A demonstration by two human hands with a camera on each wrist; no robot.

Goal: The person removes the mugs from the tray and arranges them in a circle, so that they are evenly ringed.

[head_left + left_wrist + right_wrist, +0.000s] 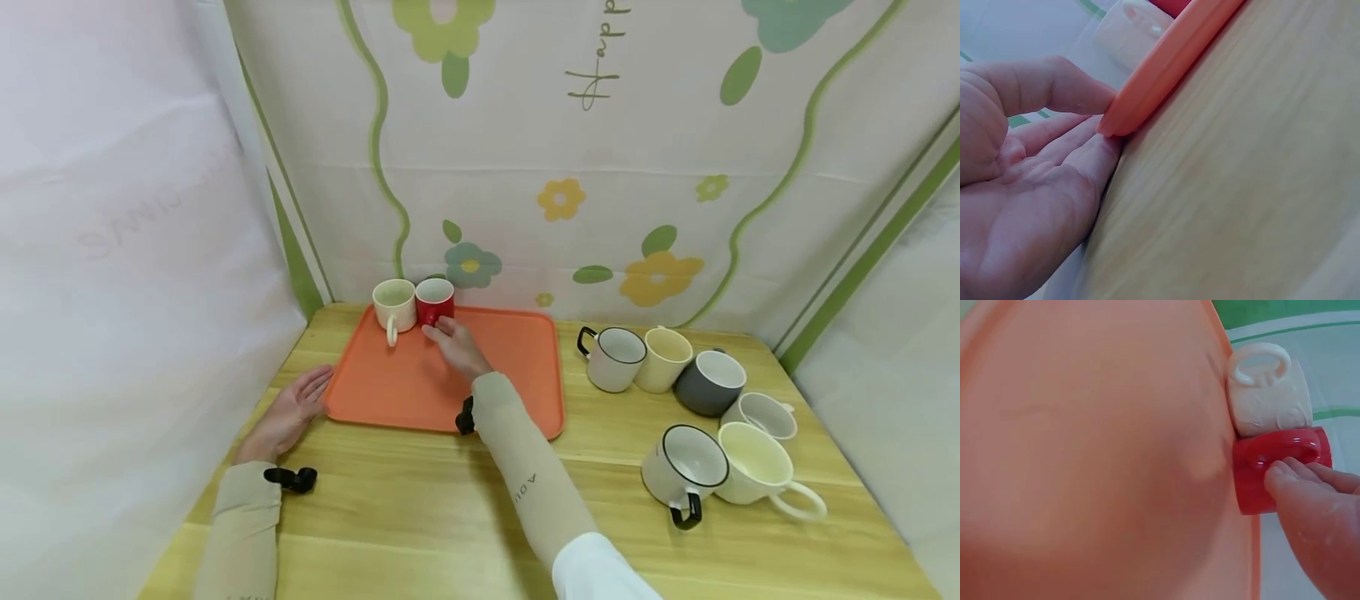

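In the head view my right hand (457, 346) pinches the handle of a small red mug (435, 303) with a white inside. The red mug stands upright at the back left of an orange tray (495, 367), right beside a cream mug (395, 308) whose handle faces forward. In the right wrist view, thumb and fingertips meet at the red mug's (1254, 481) handle, and the embossed cream mug (1269, 403) adjoins it. My left hand (292, 410) lies at the tray's left edge, fingers extended; the left wrist view shows the thumb touching the orange rim (1147, 94).
On the table's right side several mugs stand close together: black-rimmed white ones (615, 371) (667, 475), a pale yellow one (660, 367), a dark grey one (701, 392), a whitish one (772, 421) and a wide cream one (742, 483). A patterned white cloth (510, 142) hangs behind.
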